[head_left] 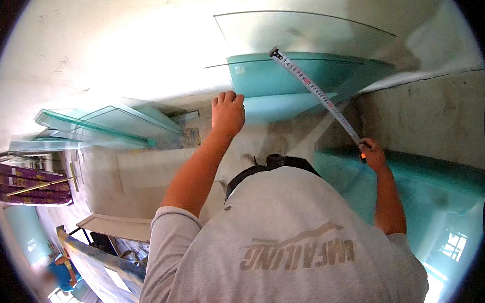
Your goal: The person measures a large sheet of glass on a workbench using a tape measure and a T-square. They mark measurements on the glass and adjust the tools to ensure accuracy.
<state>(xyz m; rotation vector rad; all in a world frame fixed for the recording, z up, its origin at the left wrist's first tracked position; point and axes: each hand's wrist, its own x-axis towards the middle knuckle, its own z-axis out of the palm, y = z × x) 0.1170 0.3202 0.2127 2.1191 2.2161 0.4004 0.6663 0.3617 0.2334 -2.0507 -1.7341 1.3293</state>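
My right hand (372, 154) is closed around the case of a tape measure (328, 104). Its pale blade is drawn out up and to the left, the hooked end lying over the upper part of a greenish glass sheet (282, 75). My left hand (228, 115) has its fingers curled at the left edge of the glass sheets, which lean against the pale wall. A clearer glass pane (302, 30) with a dark top edge rises above the greenish one. How the left fingertips meet the glass is hidden.
More glass sheets (104, 126) lean along the wall at left. A large glass sheet (420, 197) lies to the right, near my right forearm. At lower left stand a board-topped frame (120, 226) and a worn panel (95, 263), with a person in blue (65, 273) beyond.
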